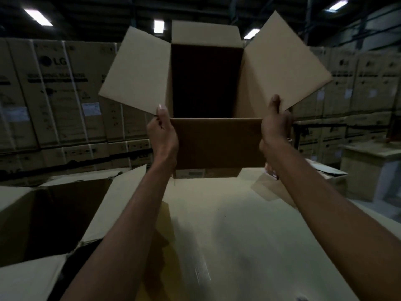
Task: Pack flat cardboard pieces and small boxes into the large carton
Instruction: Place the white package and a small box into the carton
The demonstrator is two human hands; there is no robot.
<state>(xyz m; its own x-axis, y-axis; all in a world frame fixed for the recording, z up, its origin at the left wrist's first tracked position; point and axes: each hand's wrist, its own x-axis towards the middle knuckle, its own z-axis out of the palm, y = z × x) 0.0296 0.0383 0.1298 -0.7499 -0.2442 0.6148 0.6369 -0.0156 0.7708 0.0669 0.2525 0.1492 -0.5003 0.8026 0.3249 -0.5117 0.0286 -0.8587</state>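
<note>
While the left hand (162, 131) and right hand (275, 127), fingers curled, each grip a near corner of the open box (217, 144) raised above the worktop's (238, 224) far edge, loading appears in hand; next, lower it leftward into the carton (115, 203) beside the left edge.
</note>
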